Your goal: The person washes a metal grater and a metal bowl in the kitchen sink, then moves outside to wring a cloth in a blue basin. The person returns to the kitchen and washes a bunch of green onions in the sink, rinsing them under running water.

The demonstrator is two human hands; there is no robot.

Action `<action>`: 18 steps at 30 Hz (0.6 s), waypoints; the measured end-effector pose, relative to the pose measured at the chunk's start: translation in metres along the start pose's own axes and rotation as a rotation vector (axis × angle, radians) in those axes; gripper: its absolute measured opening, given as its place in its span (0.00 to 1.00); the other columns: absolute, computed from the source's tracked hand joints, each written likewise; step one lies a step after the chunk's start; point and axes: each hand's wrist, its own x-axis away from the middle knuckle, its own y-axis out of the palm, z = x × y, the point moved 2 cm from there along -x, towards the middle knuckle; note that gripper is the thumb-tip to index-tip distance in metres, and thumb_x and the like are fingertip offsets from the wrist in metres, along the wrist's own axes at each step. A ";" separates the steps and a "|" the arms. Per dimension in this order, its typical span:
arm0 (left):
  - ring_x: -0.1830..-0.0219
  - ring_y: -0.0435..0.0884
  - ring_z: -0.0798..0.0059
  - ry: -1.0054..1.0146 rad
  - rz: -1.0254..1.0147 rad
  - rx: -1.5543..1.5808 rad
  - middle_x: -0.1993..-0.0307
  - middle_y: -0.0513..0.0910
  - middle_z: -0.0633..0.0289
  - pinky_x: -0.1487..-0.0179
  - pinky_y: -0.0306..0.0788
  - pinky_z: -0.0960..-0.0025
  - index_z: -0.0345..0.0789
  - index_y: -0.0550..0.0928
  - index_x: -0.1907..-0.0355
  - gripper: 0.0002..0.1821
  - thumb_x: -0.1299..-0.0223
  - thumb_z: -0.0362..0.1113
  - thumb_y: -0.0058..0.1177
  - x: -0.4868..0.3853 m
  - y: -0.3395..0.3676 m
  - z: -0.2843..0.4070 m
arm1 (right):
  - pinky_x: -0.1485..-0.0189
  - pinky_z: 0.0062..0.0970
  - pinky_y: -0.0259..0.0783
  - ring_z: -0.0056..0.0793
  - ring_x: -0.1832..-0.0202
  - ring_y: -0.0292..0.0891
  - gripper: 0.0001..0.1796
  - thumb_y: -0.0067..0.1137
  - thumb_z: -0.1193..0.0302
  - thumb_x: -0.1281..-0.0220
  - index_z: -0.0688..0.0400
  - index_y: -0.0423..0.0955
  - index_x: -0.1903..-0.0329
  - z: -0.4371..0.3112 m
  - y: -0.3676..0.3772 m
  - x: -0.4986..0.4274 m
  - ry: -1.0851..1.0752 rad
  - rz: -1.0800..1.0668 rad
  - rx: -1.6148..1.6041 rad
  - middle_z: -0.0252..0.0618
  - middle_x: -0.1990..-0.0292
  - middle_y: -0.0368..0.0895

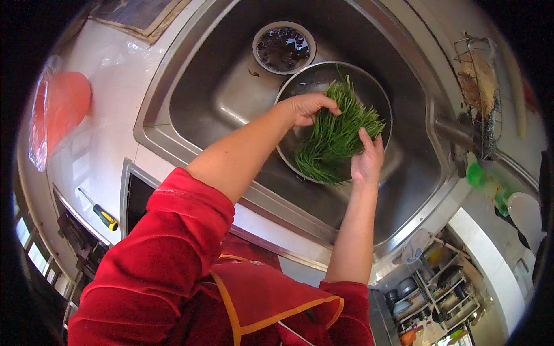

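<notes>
A bundle of long thin green leaves, like Chinese chives [335, 136], lies over a wide metal basin [289, 150] in the stainless steel sink [242, 97]. My left hand [309, 108] grips the bundle from its left side, with the thumb and fingers curled at the leaves. On the right, my right hand [368, 155] holds the cut-looking ends, its fingers partly behind them. The leaves hide much of the basin's inside. Touching or nearly touching the basin's far rim is a smaller round bowl [283, 29] with dark contents in liquid.
A faucet [452, 129] reaches in from the right, beside a wire rack [480, 86] holding sponges or scrubbers. On the left counter lie a red plastic container [67, 108] in clear film and a screwdriver [104, 216]. A shelf with kitchenware [437, 298] stands at lower right.
</notes>
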 end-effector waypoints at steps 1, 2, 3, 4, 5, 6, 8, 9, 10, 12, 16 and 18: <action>0.57 0.84 0.68 0.000 0.030 -0.003 0.58 0.84 0.58 0.48 0.79 0.61 0.32 0.78 0.52 0.19 0.50 0.26 0.57 -0.001 0.001 0.000 | 0.38 0.31 0.64 0.30 0.43 0.70 0.28 0.63 0.77 0.41 0.61 0.66 0.38 0.000 0.000 0.000 0.000 0.009 -0.002 0.37 0.44 0.75; 0.56 0.84 0.68 0.012 0.026 -0.006 0.57 0.84 0.58 0.48 0.78 0.61 0.32 0.78 0.50 0.20 0.50 0.26 0.58 -0.001 0.004 0.000 | 0.38 0.30 0.64 0.30 0.44 0.70 0.28 0.63 0.77 0.42 0.61 0.66 0.38 0.001 0.000 0.000 0.001 0.017 -0.005 0.37 0.44 0.75; 0.55 0.83 0.68 0.024 0.023 -0.008 0.56 0.84 0.58 0.47 0.78 0.61 0.33 0.77 0.48 0.22 0.50 0.26 0.59 -0.001 0.006 0.001 | 0.38 0.30 0.64 0.30 0.44 0.71 0.28 0.64 0.78 0.42 0.62 0.66 0.39 0.001 0.000 0.000 0.002 0.025 -0.008 0.37 0.45 0.75; 0.54 0.83 0.68 0.025 0.012 -0.024 0.55 0.83 0.59 0.46 0.77 0.62 0.33 0.76 0.47 0.23 0.49 0.27 0.60 -0.001 0.009 0.001 | 0.39 0.30 0.65 0.30 0.45 0.71 0.28 0.64 0.78 0.42 0.62 0.66 0.39 0.002 0.001 -0.001 -0.011 0.032 0.002 0.37 0.45 0.75; 0.53 0.83 0.69 0.025 0.002 -0.040 0.54 0.83 0.59 0.46 0.77 0.62 0.34 0.75 0.46 0.24 0.49 0.27 0.61 0.000 0.012 0.002 | 0.39 0.29 0.65 0.30 0.45 0.71 0.27 0.64 0.78 0.42 0.62 0.66 0.40 0.002 0.002 -0.001 -0.024 0.039 0.012 0.38 0.45 0.76; 0.52 0.82 0.69 0.021 0.015 -0.059 0.53 0.83 0.59 0.45 0.76 0.63 0.34 0.75 0.45 0.25 0.48 0.28 0.62 0.000 0.014 0.002 | 0.40 0.29 0.65 0.30 0.45 0.71 0.27 0.64 0.78 0.42 0.62 0.66 0.40 0.002 0.002 -0.001 -0.032 0.054 0.023 0.38 0.46 0.76; 0.50 0.81 0.68 0.029 0.005 -0.070 0.52 0.82 0.58 0.44 0.76 0.63 0.34 0.74 0.44 0.27 0.49 0.28 0.63 0.001 0.020 0.002 | 0.42 0.29 0.66 0.29 0.47 0.72 0.26 0.64 0.77 0.42 0.63 0.67 0.41 0.003 0.003 -0.002 -0.055 0.065 0.057 0.38 0.47 0.76; 0.50 0.81 0.67 0.042 -0.013 -0.073 0.51 0.82 0.58 0.43 0.75 0.63 0.34 0.73 0.44 0.27 0.49 0.28 0.64 0.001 0.023 0.002 | 0.42 0.29 0.67 0.29 0.47 0.72 0.25 0.64 0.77 0.42 0.63 0.67 0.42 0.004 0.004 -0.002 -0.060 0.076 0.076 0.39 0.47 0.77; 0.50 0.81 0.67 0.027 0.003 -0.100 0.51 0.82 0.58 0.43 0.75 0.63 0.33 0.74 0.44 0.27 0.50 0.28 0.65 0.001 0.024 0.002 | 0.44 0.29 0.67 0.29 0.48 0.73 0.24 0.64 0.77 0.42 0.64 0.68 0.43 0.005 0.004 -0.003 -0.073 0.085 0.111 0.39 0.48 0.77; 0.50 0.81 0.67 0.023 -0.033 -0.142 0.52 0.82 0.57 0.44 0.75 0.63 0.33 0.74 0.45 0.28 0.50 0.29 0.66 -0.002 0.028 0.001 | 0.47 0.29 0.69 0.29 0.51 0.74 0.23 0.65 0.77 0.43 0.64 0.69 0.45 0.006 0.006 -0.004 -0.101 0.091 0.180 0.39 0.49 0.78; 0.51 0.81 0.66 -0.016 0.018 -0.226 0.53 0.82 0.57 0.46 0.76 0.62 0.33 0.74 0.45 0.29 0.53 0.29 0.68 -0.011 0.029 -0.002 | 0.49 0.25 0.69 0.25 0.54 0.74 0.18 0.62 0.78 0.41 0.65 0.73 0.48 0.006 0.016 -0.006 -0.185 0.126 0.487 0.36 0.53 0.79; 0.53 0.82 0.66 -0.021 0.062 -0.249 0.54 0.82 0.57 0.48 0.77 0.62 0.34 0.75 0.46 0.29 0.54 0.28 0.68 -0.015 0.028 -0.005 | 0.51 0.25 0.69 0.24 0.56 0.74 0.15 0.60 0.79 0.41 0.66 0.74 0.51 0.003 0.022 -0.005 -0.231 0.103 0.658 0.35 0.55 0.80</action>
